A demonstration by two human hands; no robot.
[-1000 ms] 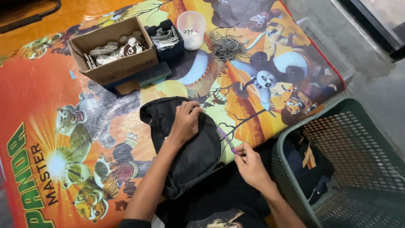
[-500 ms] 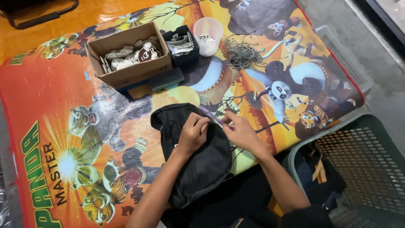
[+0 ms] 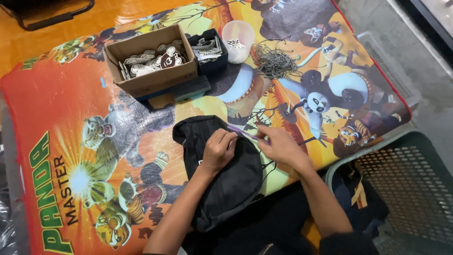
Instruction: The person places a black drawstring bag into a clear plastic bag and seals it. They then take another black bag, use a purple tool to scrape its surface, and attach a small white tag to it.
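A black fabric bag [image 3: 222, 179] lies on a table covered with a bright cartoon-print cloth [image 3: 85, 118], near its front edge. My left hand [image 3: 218, 150] presses on the bag's upper part, fingers curled over the fabric. My right hand [image 3: 279, 147] is just to the right of it and grips a thin purple tool [image 3: 243, 132] whose tip points left to the bag beside my left fingers.
A cardboard box [image 3: 151, 61] of paper tags stands at the back, with a small black box [image 3: 207, 49] of cards, a white cup [image 3: 237, 40] and a tangle of grey strings [image 3: 276, 61] to its right. A green plastic basket [image 3: 406, 193] with dark items stands at the right.
My right hand has come up from the table's front edge to the bag, bringing the purple tool beside my left hand. The view has shifted, so the table sits lower and to the right.
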